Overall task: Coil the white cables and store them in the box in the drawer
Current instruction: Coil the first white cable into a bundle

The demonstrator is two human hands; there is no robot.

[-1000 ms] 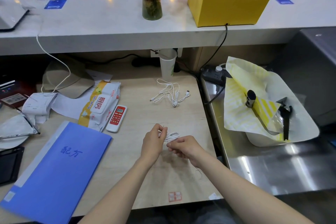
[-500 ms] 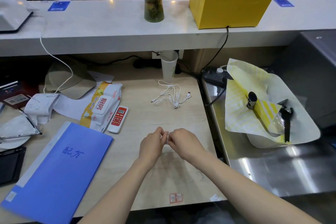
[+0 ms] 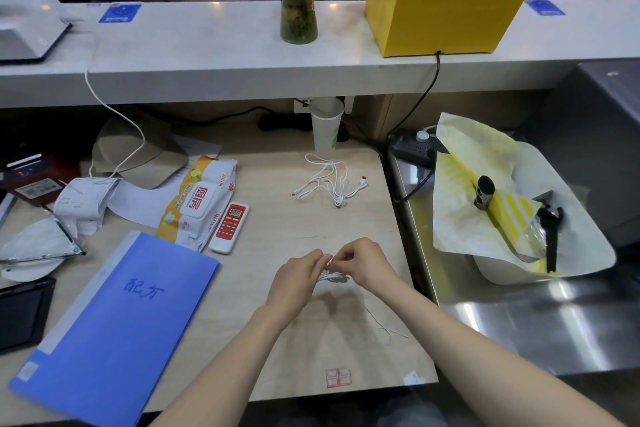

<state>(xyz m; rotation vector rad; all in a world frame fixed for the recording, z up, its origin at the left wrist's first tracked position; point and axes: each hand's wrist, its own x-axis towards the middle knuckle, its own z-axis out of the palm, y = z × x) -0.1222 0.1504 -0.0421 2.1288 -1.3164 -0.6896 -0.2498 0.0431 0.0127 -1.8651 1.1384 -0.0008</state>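
Here, left hand (image 3: 298, 279) and right hand (image 3: 363, 262) pinch a coiled white cable (image 3: 333, 276) with curled fingers; beyond it lies a loose cable (image 3: 329, 180), then an empty-looking cup (image 3: 325, 128).

The two hands are closer together now than a second ago. Back then the left hand (image 3: 300, 276) and the right hand (image 3: 363, 265) sat a little apart, with loops of the thin white cable (image 3: 334, 277) showing between them. Half a second ago they came together and hid most of it. Now their fingertips meet and pinch the top of the small bundle, and the loops stick out just under the fingers, above the pale wooden desk (image 3: 311, 350).
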